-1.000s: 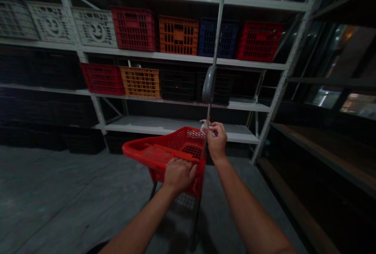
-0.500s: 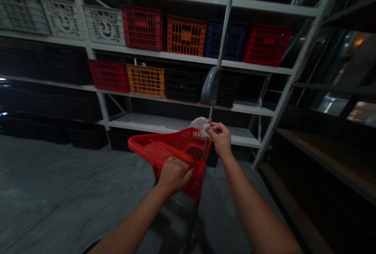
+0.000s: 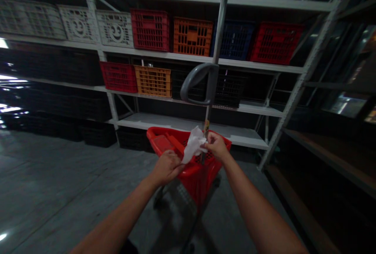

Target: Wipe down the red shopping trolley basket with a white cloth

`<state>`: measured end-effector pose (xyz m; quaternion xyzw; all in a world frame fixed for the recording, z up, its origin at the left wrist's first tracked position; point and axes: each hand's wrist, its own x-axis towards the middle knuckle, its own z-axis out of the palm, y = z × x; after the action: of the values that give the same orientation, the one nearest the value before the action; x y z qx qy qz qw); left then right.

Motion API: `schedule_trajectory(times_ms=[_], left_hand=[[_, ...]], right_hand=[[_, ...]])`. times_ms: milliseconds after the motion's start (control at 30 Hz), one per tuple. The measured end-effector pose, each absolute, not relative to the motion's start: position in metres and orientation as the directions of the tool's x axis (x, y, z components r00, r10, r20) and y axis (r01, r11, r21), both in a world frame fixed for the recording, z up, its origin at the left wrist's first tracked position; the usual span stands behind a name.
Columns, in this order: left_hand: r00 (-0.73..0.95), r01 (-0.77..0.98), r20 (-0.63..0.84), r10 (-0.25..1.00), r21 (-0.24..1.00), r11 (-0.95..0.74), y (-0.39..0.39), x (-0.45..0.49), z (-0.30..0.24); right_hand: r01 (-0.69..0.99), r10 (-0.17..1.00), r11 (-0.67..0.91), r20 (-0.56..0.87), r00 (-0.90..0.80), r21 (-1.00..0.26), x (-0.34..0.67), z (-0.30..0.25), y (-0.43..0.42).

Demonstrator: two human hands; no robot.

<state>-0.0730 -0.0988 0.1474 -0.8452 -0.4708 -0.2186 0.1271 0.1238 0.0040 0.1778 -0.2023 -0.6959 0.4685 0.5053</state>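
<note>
A red wheeled shopping basket (image 3: 190, 177) stands just in front of me on the floor. Its thin pull rod rises to a grey loop handle (image 3: 199, 83). My right hand (image 3: 216, 147) is closed in a pinch on a crumpled white cloth (image 3: 193, 145), held against the rod just above the basket. My left hand (image 3: 166, 166) is closed on the basket's near rim, next to the hanging end of the cloth.
White metal shelving (image 3: 188, 59) fills the back wall, carrying white, red, orange, blue and black plastic crates. A second rack (image 3: 331, 148) runs along the right side. Stacks of dark crates stand at the left. The floor is grey concrete.
The basket has turned so its grey handle now faces me as a loop. The cloth has dropped lower and hangs toward my left hand, which has shifted along the rim.
</note>
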Motion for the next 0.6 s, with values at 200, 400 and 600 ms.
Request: schedule_trajectory(times_ms=[200,400,600], left_hand=[[0.412,0.849,0.506,0.758,0.088,-0.521,-0.09,-0.087,0.15],[0.369,0.875,0.542,0.755,0.072,-0.479,-0.083,-0.101,0.15],[0.158,0.971,0.707,0.689,0.016,-0.239,-0.1,-0.086,0.151]], right_hand=[[-0.316,0.814,0.401,0.492,-0.307,-0.86,0.101,0.18,-0.003],[-0.065,0.785,0.533,0.522,-0.332,-0.843,0.106,0.096,-0.015],[0.406,0.7,0.701,0.674,-0.236,-0.586,0.141,0.055,-0.011]])
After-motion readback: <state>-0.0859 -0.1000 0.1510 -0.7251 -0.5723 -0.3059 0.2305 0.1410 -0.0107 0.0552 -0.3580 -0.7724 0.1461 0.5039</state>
